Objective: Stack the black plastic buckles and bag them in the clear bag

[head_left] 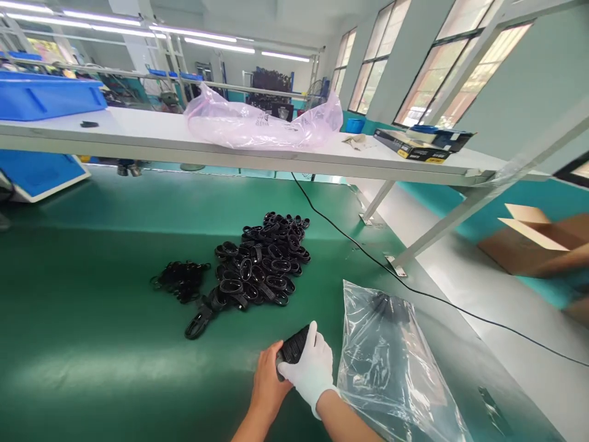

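Between my two hands, close to the front of the table, is a black cable bundle (pixel 294 345) with ridged, layered sides. My bare left hand (pixel 269 374) is closed around its left and lower side. The white-gloved right hand (pixel 315 365) grips it from the right, thumb across the near end. Part of the bundle is hidden by the fingers. Beyond my hands lies a heap of coiled black cables (pixel 262 264), one of them sticking out toward the front left. Left of that heap sits a smaller pile of thin black pieces (pixel 181 280), too fine to name surely.
A clear plastic bag (pixel 386 362) lies right of my hands, with something dark inside its far end. A black cord (pixel 368 253) crosses the green table (pixel 115 368). The raised white shelf (pixel 151 136) carries a blue bin (pixel 46 98), pinkish plastic (pixel 262 126) and boxes (pixel 423 144).
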`<control>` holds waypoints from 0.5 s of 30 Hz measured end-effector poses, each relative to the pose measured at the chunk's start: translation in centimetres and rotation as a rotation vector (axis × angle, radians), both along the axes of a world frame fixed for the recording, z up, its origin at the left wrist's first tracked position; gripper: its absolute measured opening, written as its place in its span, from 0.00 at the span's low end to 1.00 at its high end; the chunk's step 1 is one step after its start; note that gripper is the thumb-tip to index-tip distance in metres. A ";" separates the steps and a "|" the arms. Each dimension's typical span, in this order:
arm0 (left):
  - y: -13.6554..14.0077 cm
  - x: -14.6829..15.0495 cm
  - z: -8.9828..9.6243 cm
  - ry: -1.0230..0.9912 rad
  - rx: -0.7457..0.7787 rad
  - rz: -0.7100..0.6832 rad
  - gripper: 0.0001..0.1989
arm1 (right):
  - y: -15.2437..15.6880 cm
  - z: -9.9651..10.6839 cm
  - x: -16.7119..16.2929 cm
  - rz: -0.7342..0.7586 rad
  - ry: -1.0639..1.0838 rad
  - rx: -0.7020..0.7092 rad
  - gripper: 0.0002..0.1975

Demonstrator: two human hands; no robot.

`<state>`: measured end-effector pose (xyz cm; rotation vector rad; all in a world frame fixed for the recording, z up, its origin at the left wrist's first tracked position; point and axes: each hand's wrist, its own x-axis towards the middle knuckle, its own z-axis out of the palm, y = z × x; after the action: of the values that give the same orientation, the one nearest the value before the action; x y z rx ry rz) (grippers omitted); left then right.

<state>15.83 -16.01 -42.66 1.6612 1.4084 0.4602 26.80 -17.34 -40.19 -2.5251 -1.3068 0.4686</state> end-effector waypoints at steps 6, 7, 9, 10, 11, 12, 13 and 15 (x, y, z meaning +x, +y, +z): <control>0.9 -0.1 -1.4 0.016 -0.014 -0.005 0.30 | 1.0 0.2 -1.2 -0.110 -0.068 -0.043 0.52; 1.1 -0.1 -1.6 0.018 -0.003 -0.011 0.29 | 1.2 0.2 -1.3 -0.129 -0.076 -0.052 0.51; 1.7 -0.1 -1.9 0.022 0.010 -0.030 0.29 | 1.6 0.3 -1.4 -0.158 -0.074 -0.079 0.51; 1.9 -0.1 -1.9 0.032 -0.001 -0.043 0.30 | 1.7 0.4 -1.4 -0.165 -0.065 -0.094 0.51; 2.1 0.0 -1.9 0.045 -0.021 -0.057 0.31 | 1.9 0.6 -1.3 -0.170 -0.052 -0.108 0.51; 2.2 0.2 -1.9 0.062 -0.042 -0.072 0.33 | 2.0 0.7 -1.2 -0.173 -0.039 -0.120 0.52; 2.3 0.4 -1.8 0.078 -0.055 -0.084 0.34 | 2.1 0.9 -1.0 -0.172 -0.028 -0.130 0.52; 2.3 0.9 -1.4 0.090 -0.033 -0.092 0.35 | 2.3 1.3 -0.7 -0.167 -0.011 -0.151 0.53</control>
<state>16.73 -13.74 -44.06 1.7300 1.3903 0.3119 26.12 -15.01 -38.85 -2.7353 -1.0890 0.5355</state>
